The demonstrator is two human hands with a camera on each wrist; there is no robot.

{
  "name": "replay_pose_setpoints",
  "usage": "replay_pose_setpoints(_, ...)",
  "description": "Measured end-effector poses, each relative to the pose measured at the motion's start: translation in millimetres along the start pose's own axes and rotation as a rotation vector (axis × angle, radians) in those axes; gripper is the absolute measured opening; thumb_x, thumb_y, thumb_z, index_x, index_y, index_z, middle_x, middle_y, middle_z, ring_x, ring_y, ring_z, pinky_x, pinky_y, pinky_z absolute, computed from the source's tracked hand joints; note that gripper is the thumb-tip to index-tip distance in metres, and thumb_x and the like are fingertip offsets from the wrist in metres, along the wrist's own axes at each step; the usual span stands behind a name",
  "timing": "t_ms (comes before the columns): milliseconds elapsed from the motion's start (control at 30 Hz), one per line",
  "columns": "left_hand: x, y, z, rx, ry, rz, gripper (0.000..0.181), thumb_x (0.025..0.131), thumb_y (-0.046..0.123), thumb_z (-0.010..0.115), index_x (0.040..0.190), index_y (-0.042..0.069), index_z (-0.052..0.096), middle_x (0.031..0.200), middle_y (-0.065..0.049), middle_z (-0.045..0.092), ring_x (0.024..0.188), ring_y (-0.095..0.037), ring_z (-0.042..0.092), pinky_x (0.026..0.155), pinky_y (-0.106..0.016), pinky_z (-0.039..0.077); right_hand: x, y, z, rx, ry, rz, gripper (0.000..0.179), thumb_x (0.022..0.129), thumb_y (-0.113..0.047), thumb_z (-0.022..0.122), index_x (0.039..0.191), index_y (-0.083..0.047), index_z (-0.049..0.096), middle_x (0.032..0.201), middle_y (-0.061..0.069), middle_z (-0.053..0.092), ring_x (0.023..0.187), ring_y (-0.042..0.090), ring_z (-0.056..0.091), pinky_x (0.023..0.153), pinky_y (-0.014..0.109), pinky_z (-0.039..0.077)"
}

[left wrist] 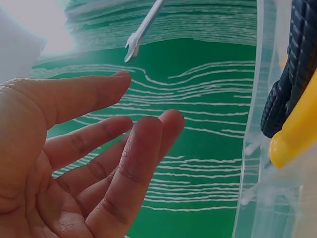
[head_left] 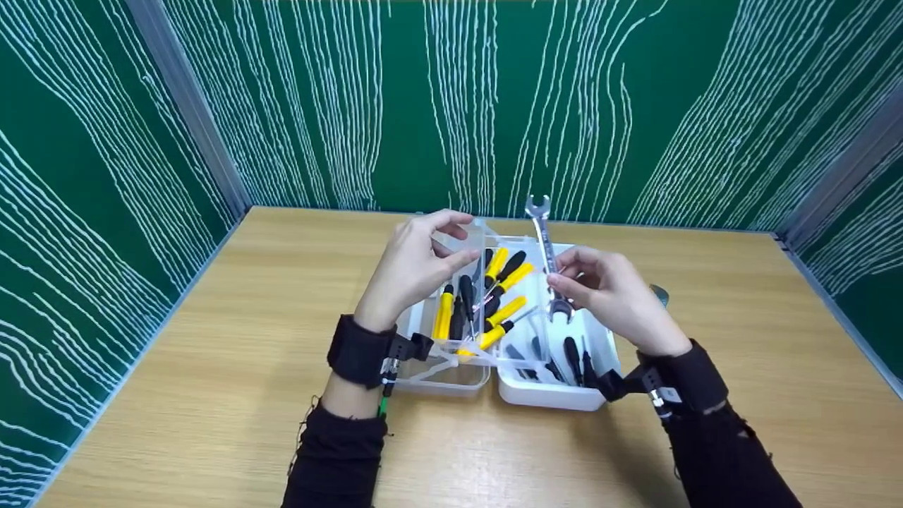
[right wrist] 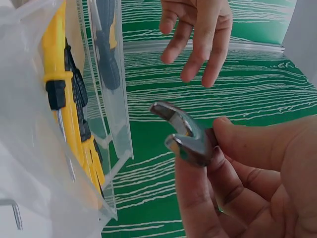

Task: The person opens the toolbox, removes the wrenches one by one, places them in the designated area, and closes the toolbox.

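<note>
The right hand [head_left: 610, 293] pinched a silver wrench [head_left: 544, 236] by its long middle, with the thumb on one side and bent fingers on the other. The wrench stood up tall in that grip and leaned a little toward the left hand's side. One forked end stuck up above the right hand, and the other forked end poked out just below its fingers.

The left hand [head_left: 416, 264] was loose, with its fingers a bit bent and spread apart and nothing between them. There was a gap between its fingertips and the wrench.

Under the right hand was a white box [head_left: 554, 401]. Some black-handled tools [head_left: 573, 356] lay in it, below the right hand. Under the left hand was a see-through plastic part [head_left: 437, 389], next to the white box. Yellow and black screwdrivers [head_left: 518, 274] lay between and below the two hands. A wooden table [head_left: 211, 339] was under it all, and a green wall [head_left: 402, 106] with white wiggly lines stood past both hands.
</note>
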State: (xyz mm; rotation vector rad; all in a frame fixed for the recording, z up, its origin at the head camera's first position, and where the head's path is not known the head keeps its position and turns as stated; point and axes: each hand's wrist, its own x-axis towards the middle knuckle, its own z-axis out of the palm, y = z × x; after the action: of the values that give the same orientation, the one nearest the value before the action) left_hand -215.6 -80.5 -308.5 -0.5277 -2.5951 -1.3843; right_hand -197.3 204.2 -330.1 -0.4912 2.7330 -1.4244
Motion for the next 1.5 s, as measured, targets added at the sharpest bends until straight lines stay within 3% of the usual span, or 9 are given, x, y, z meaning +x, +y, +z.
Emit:
replay_pose_setpoints(400, -1.3, -2.3, -8.4, 0.064, 0.01, -0.042, 0.045, 0.098, 0.021, 0.081, 0.141, 0.015, 0.069, 0.126, -0.012, 0.076, 0.088, -0.025, 0.072, 0.078, -0.034, 0.065, -8.5, 23, -25, -0.011, 0.049, 0.023, 0.022, 0.106, -0.015, 0.068, 0.121, 0.001, 0.068, 0.097, 0.009, 0.07, 0.079, 0.012, 0.067, 0.071, 0.022, 0.06)
replay_pose_setpoints(867, -0.9, -6.7, -16.6, 0.151, 0.031, -0.066, 0.045, 0.096, 0.021, 0.082, 0.14, 0.013, 0.07, 0.123, -0.01, 0.078, 0.095, -0.027, 0.074, 0.093, -0.04, 0.062, -22.7, 56, -52, -0.059, 0.08, 0.093, 0.028, 0.109, -0.024, 0.066, 0.124, -0.001, 0.066, 0.097, 0.006, 0.07, 0.078, 0.011, 0.065, 0.066, 0.024, 0.056)
replay_pose_setpoints(1500, -2.8, -14.4, -27.9, 0.205, 0.031, -0.093, 0.046, 0.097, 0.026, 0.082, 0.14, 0.014, 0.071, 0.124, -0.012, 0.077, 0.099, -0.029, 0.074, 0.093, -0.041, 0.062, -45.4, 113, -73, -0.114, 0.104, 0.226, 0.04, 0.11, -0.03, 0.063, 0.133, 0.003, 0.063, 0.102, 0.002, 0.072, 0.086, 0.006, 0.068, 0.075, 0.022, 0.062)
